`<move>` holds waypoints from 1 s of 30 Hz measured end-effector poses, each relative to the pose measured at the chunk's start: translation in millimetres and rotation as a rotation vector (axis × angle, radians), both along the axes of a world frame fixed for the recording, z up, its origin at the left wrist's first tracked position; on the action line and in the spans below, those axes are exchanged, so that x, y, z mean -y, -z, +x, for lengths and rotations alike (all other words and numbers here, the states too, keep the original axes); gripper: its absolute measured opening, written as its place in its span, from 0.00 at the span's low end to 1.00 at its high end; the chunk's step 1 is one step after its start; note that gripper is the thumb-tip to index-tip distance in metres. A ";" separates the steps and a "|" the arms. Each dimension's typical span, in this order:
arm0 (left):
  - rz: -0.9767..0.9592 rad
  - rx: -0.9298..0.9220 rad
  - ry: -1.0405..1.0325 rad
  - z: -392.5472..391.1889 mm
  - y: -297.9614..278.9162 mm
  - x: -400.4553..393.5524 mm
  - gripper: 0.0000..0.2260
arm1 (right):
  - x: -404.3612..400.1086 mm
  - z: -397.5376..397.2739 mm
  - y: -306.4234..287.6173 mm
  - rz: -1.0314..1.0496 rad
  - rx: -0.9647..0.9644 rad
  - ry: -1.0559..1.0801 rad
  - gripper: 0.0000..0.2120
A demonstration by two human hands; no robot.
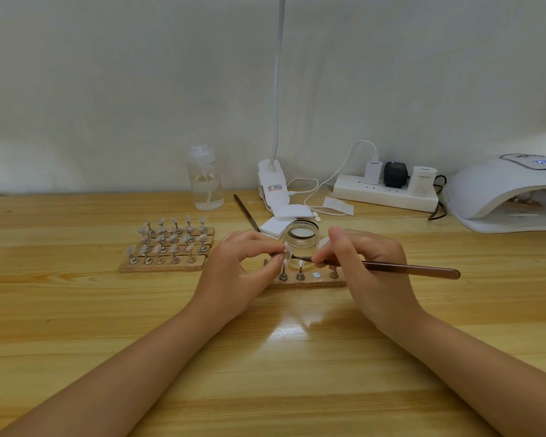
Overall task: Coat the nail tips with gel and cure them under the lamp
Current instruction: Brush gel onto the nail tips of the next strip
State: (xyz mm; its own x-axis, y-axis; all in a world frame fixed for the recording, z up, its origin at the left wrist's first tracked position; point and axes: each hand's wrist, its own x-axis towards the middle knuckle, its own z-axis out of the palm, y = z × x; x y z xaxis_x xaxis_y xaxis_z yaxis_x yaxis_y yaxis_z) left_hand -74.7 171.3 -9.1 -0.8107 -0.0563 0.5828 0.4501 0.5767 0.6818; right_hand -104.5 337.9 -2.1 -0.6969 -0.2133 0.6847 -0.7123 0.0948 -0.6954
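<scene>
My left hand pinches a small metal stand carrying a clear nail tip, held just above a wooden holder strip. My right hand grips a brown gel brush; its bristles touch the held nail tip. Three more stands remain on the strip, beside one bare magnet spot. An open glass jar of gel stands right behind the hands. The white curing lamp sits at the far right with its display lit.
Wooden racks with several nail tips on stands lie left of my hands. Behind are a clear pump bottle, a second brush, white wipes, a clip desk lamp and a power strip with plugs and cables.
</scene>
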 end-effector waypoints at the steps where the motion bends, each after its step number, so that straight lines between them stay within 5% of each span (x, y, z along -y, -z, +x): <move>1: 0.000 -0.001 0.000 0.0 -0.3 0.0 0.13 | -0.4 -0.1 0.3 -0.017 0.006 -0.006 0.17; 30: 0.038 -0.058 0.029 -0.8 -0.1 0.0 0.09 | 0.9 -2.6 2.5 -0.176 0.100 -0.009 0.17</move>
State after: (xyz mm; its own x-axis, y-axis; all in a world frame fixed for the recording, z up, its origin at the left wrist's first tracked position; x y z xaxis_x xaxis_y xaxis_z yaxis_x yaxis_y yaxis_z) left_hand -75.5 171.2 -9.0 -0.7772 -0.0560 0.6267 0.5058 0.5369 0.6752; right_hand -107.1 337.0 -4.6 -0.7620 -0.1027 0.6394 -0.6391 -0.0400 -0.7681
